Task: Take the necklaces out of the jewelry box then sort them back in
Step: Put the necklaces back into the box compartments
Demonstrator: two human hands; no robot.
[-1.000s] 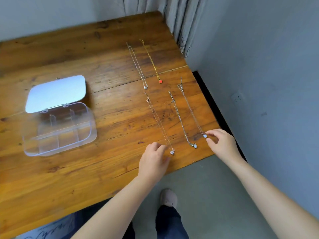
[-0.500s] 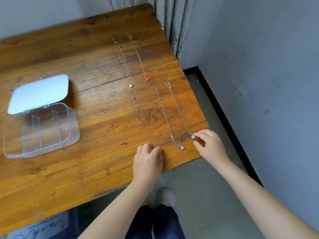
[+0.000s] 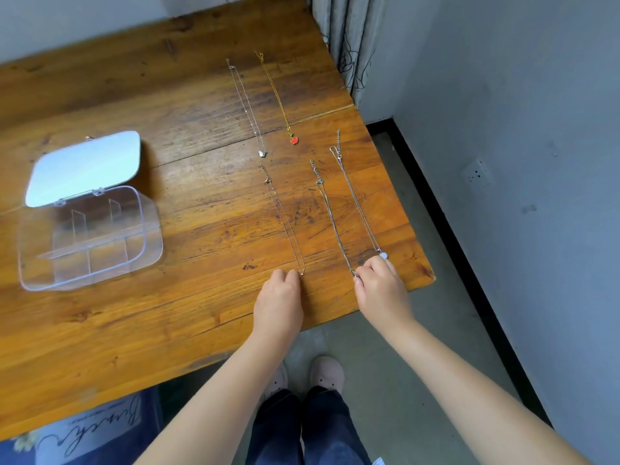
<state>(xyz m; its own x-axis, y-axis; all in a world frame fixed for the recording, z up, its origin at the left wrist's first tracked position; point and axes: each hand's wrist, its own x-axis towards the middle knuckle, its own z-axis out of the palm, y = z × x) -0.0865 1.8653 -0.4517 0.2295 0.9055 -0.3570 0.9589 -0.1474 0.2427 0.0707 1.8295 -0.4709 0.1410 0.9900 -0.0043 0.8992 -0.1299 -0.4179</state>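
Sorting pending | five necklaces (image 3: pixel 285 226) lie right of your empty jewelry box (image 3: pixel 89 236) | left hand (image 3: pixel 278 297) pinches one pendant, right hand (image 3: pixel 382 290) another | all await return

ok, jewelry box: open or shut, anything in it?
Open and empty. The jewelry box has its lid flipped back flat on the table; only clear dividers show in the compartments.

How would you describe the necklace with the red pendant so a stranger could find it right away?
On the wooden table, find the two necklaces farthest from the person. The thin gold-chain necklace lies rightmost, beside a silver-chain necklace. It alone has a red pendant.
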